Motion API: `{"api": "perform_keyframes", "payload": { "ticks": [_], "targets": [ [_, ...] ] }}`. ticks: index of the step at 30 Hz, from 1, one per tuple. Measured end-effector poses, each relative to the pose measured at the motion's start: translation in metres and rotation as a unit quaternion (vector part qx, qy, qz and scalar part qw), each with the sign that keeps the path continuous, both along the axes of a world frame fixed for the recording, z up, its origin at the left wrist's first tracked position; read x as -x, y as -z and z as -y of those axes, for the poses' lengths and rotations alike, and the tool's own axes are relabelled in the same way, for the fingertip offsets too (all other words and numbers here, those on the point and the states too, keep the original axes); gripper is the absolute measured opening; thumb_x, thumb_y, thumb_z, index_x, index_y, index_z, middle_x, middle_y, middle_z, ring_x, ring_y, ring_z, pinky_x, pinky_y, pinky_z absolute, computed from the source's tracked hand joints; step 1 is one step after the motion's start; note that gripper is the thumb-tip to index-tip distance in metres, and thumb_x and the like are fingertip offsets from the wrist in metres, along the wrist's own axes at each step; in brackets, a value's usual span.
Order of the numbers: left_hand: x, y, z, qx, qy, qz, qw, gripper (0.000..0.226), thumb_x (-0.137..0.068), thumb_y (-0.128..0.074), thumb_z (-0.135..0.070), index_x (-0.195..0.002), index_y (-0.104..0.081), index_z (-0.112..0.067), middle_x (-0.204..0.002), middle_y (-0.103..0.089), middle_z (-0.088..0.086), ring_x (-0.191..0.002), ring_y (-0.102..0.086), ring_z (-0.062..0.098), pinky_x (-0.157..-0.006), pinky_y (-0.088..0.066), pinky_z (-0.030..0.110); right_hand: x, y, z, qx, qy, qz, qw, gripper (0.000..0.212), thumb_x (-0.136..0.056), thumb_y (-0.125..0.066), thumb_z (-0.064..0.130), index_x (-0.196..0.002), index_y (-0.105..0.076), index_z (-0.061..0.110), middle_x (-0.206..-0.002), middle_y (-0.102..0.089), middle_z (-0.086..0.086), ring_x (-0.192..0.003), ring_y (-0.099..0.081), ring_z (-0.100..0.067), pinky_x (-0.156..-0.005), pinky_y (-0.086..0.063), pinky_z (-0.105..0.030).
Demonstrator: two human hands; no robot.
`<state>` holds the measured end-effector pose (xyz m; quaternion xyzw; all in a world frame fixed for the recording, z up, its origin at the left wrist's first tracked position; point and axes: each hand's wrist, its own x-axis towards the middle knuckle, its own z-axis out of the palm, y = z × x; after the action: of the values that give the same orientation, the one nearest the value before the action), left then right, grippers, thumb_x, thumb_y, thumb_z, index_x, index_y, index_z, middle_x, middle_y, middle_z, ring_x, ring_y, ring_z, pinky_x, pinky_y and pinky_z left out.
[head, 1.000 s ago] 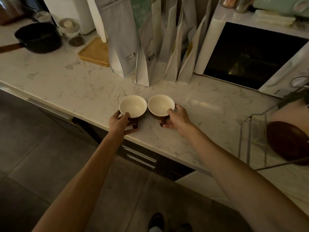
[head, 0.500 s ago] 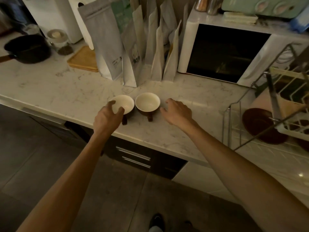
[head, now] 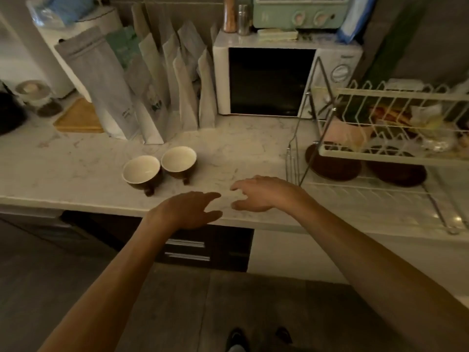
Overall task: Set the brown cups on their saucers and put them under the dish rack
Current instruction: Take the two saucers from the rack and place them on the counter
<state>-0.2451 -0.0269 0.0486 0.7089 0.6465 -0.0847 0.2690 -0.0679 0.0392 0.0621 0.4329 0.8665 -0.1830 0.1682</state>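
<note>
Two brown cups with cream insides stand side by side on the marble counter, the left cup and the right cup, handles toward me. Two brown saucers lie under the white dish rack: one saucer at its left, another saucer further right. My left hand hovers over the counter's front edge, to the right of the cups, fingers apart and empty. My right hand is beside it, also open and empty, between the cups and the rack.
Several paper bags stand behind the cups. A white microwave sits at the back with a green toaster oven on top. A wooden board and a jar are at the left. The rack's wire frame borders the right.
Both hands have let go of the cups and moved right, toward the dish rack. The cups stay where they were set. The view has swung right, showing the rack and saucers.
</note>
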Motion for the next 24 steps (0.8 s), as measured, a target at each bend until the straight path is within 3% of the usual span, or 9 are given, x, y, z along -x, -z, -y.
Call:
{"api": "perform_keyframes", "payload": {
  "ticks": [4, 9, 15, 22, 24],
  "targets": [
    [-0.041, -0.009, 0.008, -0.013, 0.051, 0.012, 0.999, 0.058, -0.097, -0.046, -0.046, -0.149, -0.026, -0.031, -0.153, -0.039, -0.002, -0.138, -0.039, 0.019, -0.111, -0.030, 0.036, -0.044, -0.006, 0.017, 0.047, 0.024, 0.009, 0.999, 0.063, -0.093, -0.050, 0.054, -0.148, -0.033, 0.030, -0.148, -0.046, 0.001, -0.132, -0.044, -0.022, -0.101, -0.038, -0.039],
    [-0.090, -0.007, 0.010, 0.007, 0.111, 0.083, 0.990, 0.044, -0.096, -0.047, -0.045, -0.139, -0.041, -0.034, -0.139, -0.054, -0.005, -0.124, -0.051, 0.016, -0.108, -0.040, 0.040, -0.099, -0.006, 0.030, 0.084, 0.070, 0.015, 0.994, 0.061, -0.093, -0.052, 0.052, -0.148, -0.034, 0.030, -0.146, -0.049, 0.001, -0.129, -0.049, -0.022, -0.099, -0.041, -0.036],
    [-0.142, 0.000, 0.000, 0.017, 0.176, 0.034, 0.984, 0.062, -0.094, -0.044, -0.053, -0.150, -0.024, -0.034, -0.150, -0.042, -0.002, -0.132, -0.044, 0.019, -0.109, -0.037, 0.039, -0.152, -0.006, 0.027, 0.085, 0.133, 0.012, 0.987, 0.064, -0.091, -0.053, 0.055, -0.148, -0.033, 0.033, -0.146, -0.049, 0.000, -0.118, -0.057, -0.024, -0.099, -0.048, -0.040],
    [-0.189, 0.003, -0.019, -0.009, 0.200, 0.034, 0.979, 0.064, -0.093, -0.040, -0.059, -0.150, -0.023, -0.035, -0.152, -0.039, 0.001, -0.135, -0.042, 0.021, -0.109, -0.038, 0.041, -0.199, -0.004, 0.015, 0.056, 0.193, -0.008, 0.980, 0.062, -0.090, -0.053, 0.056, -0.145, -0.037, 0.033, -0.144, -0.052, 0.001, -0.124, -0.054, -0.022, -0.100, -0.045, -0.040],
    [-0.201, 0.005, -0.024, -0.030, 0.193, 0.032, 0.980, 0.064, -0.094, -0.039, -0.058, -0.150, -0.023, -0.033, -0.154, -0.036, 0.001, -0.138, -0.038, 0.022, -0.111, -0.036, 0.041, -0.210, -0.001, 0.008, 0.040, 0.216, -0.020, 0.975, 0.061, -0.090, -0.054, 0.056, -0.144, -0.039, 0.033, -0.142, -0.053, 0.000, -0.116, -0.060, -0.023, -0.097, -0.049, -0.041]
  ]
}}
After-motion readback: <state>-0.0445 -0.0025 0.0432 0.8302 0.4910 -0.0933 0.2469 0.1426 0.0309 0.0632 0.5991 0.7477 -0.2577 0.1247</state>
